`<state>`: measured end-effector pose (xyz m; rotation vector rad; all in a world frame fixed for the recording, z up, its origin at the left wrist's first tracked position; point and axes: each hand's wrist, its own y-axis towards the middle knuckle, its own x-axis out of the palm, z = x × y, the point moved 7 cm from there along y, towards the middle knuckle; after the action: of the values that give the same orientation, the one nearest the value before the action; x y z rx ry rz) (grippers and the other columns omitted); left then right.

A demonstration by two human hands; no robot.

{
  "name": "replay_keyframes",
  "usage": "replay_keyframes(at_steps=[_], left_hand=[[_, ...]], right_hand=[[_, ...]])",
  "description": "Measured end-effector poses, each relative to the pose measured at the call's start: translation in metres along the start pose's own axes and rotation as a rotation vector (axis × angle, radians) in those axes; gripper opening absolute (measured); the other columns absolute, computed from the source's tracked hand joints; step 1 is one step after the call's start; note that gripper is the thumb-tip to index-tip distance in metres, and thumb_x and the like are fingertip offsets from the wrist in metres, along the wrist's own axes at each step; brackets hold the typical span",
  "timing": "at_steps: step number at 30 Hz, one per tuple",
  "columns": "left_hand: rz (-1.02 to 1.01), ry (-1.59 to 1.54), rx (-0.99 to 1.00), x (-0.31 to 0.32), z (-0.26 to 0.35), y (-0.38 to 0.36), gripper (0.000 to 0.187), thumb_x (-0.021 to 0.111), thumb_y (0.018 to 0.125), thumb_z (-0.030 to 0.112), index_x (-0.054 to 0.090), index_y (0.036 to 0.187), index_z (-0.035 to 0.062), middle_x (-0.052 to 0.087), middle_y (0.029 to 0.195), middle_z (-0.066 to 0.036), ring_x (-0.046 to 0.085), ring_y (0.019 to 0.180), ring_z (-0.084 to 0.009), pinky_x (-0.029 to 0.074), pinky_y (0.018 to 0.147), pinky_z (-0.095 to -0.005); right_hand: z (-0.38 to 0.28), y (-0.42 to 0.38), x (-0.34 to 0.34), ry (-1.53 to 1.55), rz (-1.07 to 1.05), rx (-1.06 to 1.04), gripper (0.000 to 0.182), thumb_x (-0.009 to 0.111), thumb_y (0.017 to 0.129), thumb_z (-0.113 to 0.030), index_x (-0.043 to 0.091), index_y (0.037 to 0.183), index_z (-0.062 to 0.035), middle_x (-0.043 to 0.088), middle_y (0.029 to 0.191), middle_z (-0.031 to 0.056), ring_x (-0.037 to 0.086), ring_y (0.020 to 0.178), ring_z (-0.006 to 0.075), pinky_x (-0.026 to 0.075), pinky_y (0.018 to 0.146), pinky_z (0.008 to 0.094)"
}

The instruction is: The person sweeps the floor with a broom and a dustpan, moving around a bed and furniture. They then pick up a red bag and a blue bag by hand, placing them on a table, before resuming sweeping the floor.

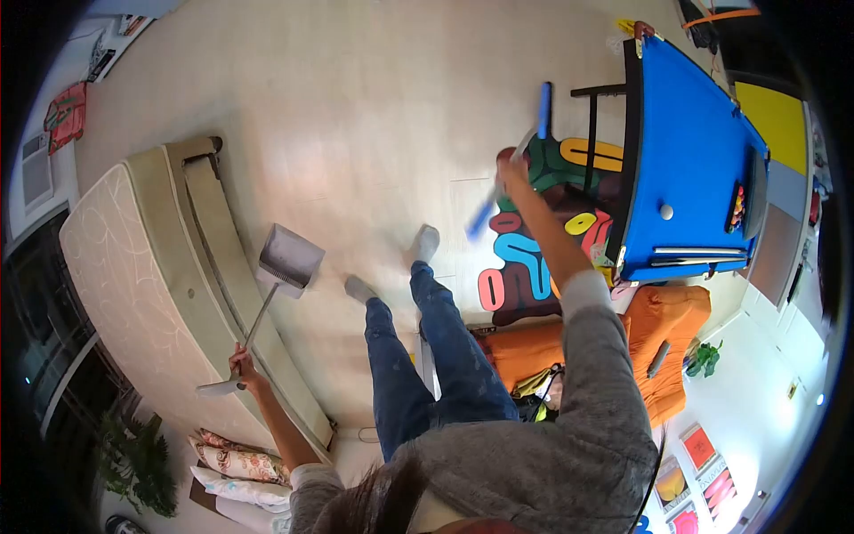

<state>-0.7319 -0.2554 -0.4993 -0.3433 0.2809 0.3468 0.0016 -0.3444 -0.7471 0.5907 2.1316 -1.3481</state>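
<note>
My left hand [245,368] is closed around the upper handle of a long-handled grey dustpan [292,257]. Its pan, with a comb-like toothed edge, hangs over the floor close beside the bed base. Held out ahead, my right hand [513,173] wraps the middle of a broom [544,110] with a pale shaft. One end of it carries a narrow blue head, near the pool table's leg; the other is a blue grip, slightly blurred. Below that hand lies a colourful patterned rug [520,258].
A bed [133,258] stands along the left. At right is a blue pool table [689,169] with a white ball [666,213] and cues. An orange sofa [672,347] sits nearer, beside my legs. Pale floor [356,107] stretches ahead. Cushions [236,458] and a plant [138,463] are lower left.
</note>
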Motion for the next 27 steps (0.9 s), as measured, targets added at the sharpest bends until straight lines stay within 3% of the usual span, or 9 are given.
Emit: replay_keyframes(at_steps=[1, 2, 5, 12, 15, 19, 23, 25, 27], left_hand=[[-0.001, -0.001, 0.012, -0.002, -0.002, -0.001, 0.009, 0.041, 0.074, -0.001, 0.046, 0.069, 0.0044, 0.051, 0.089, -0.016, 0.043, 0.096, -0.0166, 0.032, 0.06, -0.018], [-0.006, 0.004, 0.026, -0.007, -0.004, 0.001, 0.009, 0.041, 0.074, -0.001, 0.046, 0.069, 0.0042, 0.051, 0.089, -0.016, 0.043, 0.095, -0.0165, 0.032, 0.06, -0.018], [-0.018, 0.004, 0.029, -0.001, 0.001, 0.002, 0.009, 0.042, 0.073, -0.002, 0.046, 0.068, 0.0042, 0.051, 0.089, -0.016, 0.044, 0.094, -0.0165, 0.032, 0.06, -0.018], [-0.05, -0.001, 0.052, -0.01, -0.002, 0.007, 0.01, 0.041, 0.073, -0.003, 0.045, 0.068, 0.0048, 0.05, 0.089, -0.016, 0.043, 0.094, -0.0171, 0.031, 0.059, -0.0181], [-0.031, 0.002, 0.053, -0.002, 0.007, 0.001, 0.01, 0.042, 0.073, -0.002, 0.046, 0.068, 0.0054, 0.051, 0.089, -0.015, 0.044, 0.092, -0.0161, 0.031, 0.057, -0.0181], [-0.033, -0.002, 0.079, -0.006, 0.0, 0.007, 0.01, 0.043, 0.073, -0.002, 0.046, 0.067, 0.0058, 0.051, 0.09, -0.014, 0.044, 0.091, -0.0155, 0.033, 0.059, -0.0191], [-0.041, 0.034, 0.039, -0.014, -0.011, 0.018, 0.011, 0.044, 0.074, 0.0, 0.047, 0.065, 0.0062, 0.051, 0.087, -0.012, 0.045, 0.089, -0.0157, 0.035, 0.063, -0.0201], [-0.082, 0.018, 0.055, -0.011, -0.011, 0.014, 0.011, 0.043, 0.073, 0.0, 0.046, 0.065, 0.0059, 0.05, 0.092, -0.015, 0.046, 0.085, -0.0152, 0.034, 0.07, -0.0215], [-0.024, -0.01, 0.034, -0.01, -0.003, 0.01, 0.011, 0.042, 0.073, 0.0, 0.046, 0.064, 0.0055, 0.051, 0.09, -0.014, 0.045, 0.089, -0.0177, 0.034, 0.078, -0.0259]], right_hand=[[0.028, -0.041, -0.004, 0.463, 0.214, 0.036, 0.023, 0.049, 0.064, -0.01, 0.051, 0.087, -0.0081, 0.044, 0.047, 0.0047, 0.046, 0.038, 0.015, 0.036, 0.032, 0.0275], [0.02, -0.08, -0.039, 0.161, 0.118, -0.001, 0.036, 0.049, 0.066, -0.005, 0.044, 0.101, -0.0108, 0.044, 0.049, 0.0048, 0.042, 0.034, 0.0144, 0.033, 0.029, 0.0267], [0.03, -0.136, -0.109, 0.769, -0.274, 0.077, 0.034, 0.042, 0.075, -0.008, 0.039, 0.108, -0.0176, 0.044, 0.049, 0.0026, 0.039, 0.033, 0.0104, 0.031, 0.028, 0.0225], [0.0, 0.067, -0.117, 0.531, 0.208, 0.055, 0.012, 0.042, 0.069, -0.011, 0.048, 0.078, -0.0054, 0.045, 0.052, 0.0046, 0.043, 0.039, 0.0173, 0.036, 0.038, 0.03], [-0.043, 0.139, -0.007, -0.882, 0.37, -0.763, 0.015, 0.053, 0.06, -0.022, 0.055, 0.058, -0.0072, 0.056, 0.067, 0.0086, 0.052, 0.05, 0.0236, 0.042, 0.055, 0.0362], [-0.12, -0.033, 0.051, 0.1, -0.012, -0.013, 0.061, 0.046, 0.066, -0.019, 0.022, 0.12, -0.0039, 0.042, 0.103, 0.0231, 0.05, 0.083, 0.0284, 0.041, 0.068, 0.0389], [-0.133, -0.154, 0.105, -0.005, -0.21, -0.052, 0.069, 0.043, 0.06, -0.008, 0.017, 0.124, -0.0172, 0.045, 0.101, 0.0242, 0.044, 0.097, 0.0318, 0.039, 0.077, 0.0328], [-0.103, -0.175, 0.089, 0.389, -0.183, -0.196, 0.061, 0.049, 0.06, -0.007, 0.034, 0.118, -0.0199, 0.052, 0.063, 0.0061, 0.049, 0.049, 0.0132, 0.041, 0.043, 0.0254], [-0.097, -0.214, 0.027, 0.497, -0.322, -0.028, 0.06, 0.049, 0.059, -0.005, 0.038, 0.115, -0.0235, 0.043, 0.048, -0.0023, 0.035, 0.034, 0.007, 0.032, 0.03, 0.0226]])
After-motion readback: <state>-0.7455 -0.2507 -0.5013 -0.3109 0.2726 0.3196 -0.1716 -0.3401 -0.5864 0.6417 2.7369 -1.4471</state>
